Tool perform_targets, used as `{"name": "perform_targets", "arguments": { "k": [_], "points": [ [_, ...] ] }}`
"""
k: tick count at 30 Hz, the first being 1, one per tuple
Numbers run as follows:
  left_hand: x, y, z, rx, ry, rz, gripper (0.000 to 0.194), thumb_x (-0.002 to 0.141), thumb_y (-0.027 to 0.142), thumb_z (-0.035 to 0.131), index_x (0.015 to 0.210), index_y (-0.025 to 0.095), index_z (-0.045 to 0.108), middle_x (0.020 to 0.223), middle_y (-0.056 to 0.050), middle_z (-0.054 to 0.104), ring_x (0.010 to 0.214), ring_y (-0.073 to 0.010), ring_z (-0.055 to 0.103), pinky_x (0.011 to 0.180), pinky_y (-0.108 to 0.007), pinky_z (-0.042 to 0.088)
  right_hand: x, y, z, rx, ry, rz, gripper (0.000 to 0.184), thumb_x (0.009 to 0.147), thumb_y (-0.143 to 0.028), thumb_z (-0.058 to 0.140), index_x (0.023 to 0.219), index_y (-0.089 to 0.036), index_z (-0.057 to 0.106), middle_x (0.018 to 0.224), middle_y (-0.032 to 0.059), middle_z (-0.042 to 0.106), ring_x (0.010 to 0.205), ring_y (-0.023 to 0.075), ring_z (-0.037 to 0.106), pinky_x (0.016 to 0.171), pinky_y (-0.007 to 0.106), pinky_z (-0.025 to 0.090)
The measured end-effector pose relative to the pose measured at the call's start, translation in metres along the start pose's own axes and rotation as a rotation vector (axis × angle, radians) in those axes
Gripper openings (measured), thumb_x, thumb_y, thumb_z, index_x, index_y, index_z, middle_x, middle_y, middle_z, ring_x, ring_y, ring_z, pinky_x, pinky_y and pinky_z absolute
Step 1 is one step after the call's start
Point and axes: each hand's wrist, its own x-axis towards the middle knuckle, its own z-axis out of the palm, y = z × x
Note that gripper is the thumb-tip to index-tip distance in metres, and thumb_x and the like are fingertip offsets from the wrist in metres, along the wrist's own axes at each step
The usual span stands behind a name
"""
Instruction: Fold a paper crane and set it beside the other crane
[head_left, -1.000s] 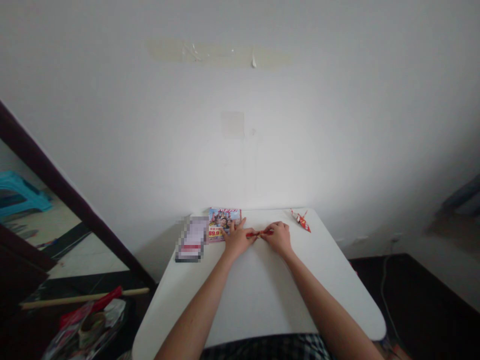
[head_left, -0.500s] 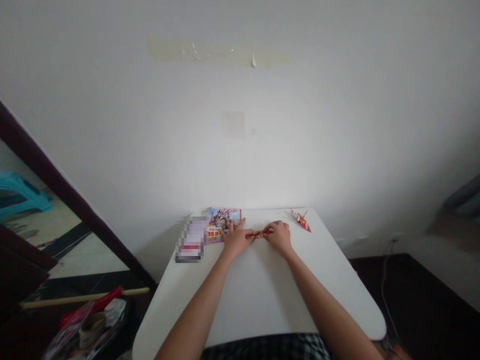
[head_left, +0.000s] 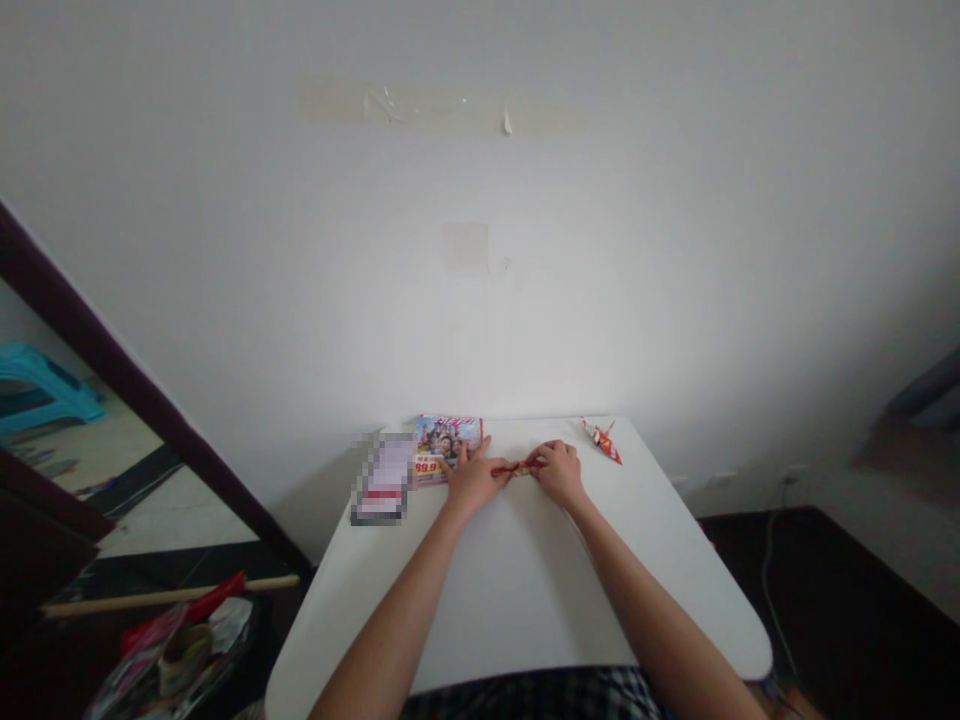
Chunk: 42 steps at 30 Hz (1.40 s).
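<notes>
Your left hand and right hand pinch folded red paper, apparently for creasing that next wants even pressure, origami crane at two o'clock.

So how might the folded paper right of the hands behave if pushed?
The folded paper is probably light, given its thin-looking layers. Its pointed ends could bend easily. Being angular, it would likely slide across the table rather than roll.

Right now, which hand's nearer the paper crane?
Right: the right hand is left of the paper crane, slightly nearer the camera. The left hand is farther left, by the printed leaflet.
</notes>
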Motion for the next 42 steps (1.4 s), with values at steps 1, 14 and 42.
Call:
{"name": "perform_targets", "arguments": {
  "k": [1,14,42],
  "points": [
    [0.000,0.000,0.000,0.004,0.006,0.002,0.029,0.086,0.060,0.059,0.111,0.055,0.072,0.164,0.012,0.032,0.152,-0.0454,0.014,0.110,-0.083,0.008,-0.001,-0.001,0.001,0.002,0.002,-0.003,0.018,0.082,-0.022,0.071,0.095,-0.033,0.077,0.122,0.0049,0.060,0.121,0.0278,0.044,0.098,0.038,0.035],
    [0.001,-0.002,-0.006,-0.001,-0.032,0.006,0.029,0.085,0.059,0.059,0.112,0.058,0.070,0.164,0.015,0.030,0.153,-0.0457,0.013,0.112,-0.081,0.005,0.004,0.012,0.000,-0.005,-0.029,-0.061,0.024,0.082,-0.020,0.069,0.099,-0.035,0.078,0.124,0.0021,0.062,0.120,0.0246,0.047,0.100,0.034,0.036],
    [0.005,-0.008,-0.001,0.011,-0.050,0.045,0.030,0.086,0.062,0.057,0.114,0.059,0.068,0.164,0.013,0.029,0.153,-0.0473,0.009,0.108,-0.085,0.001,0.002,0.008,0.000,-0.003,-0.022,-0.058,0.030,0.087,-0.016,0.059,0.101,-0.035,0.078,0.123,0.0026,0.063,0.119,0.0243,0.048,0.102,0.035,0.035]
  ]
}}
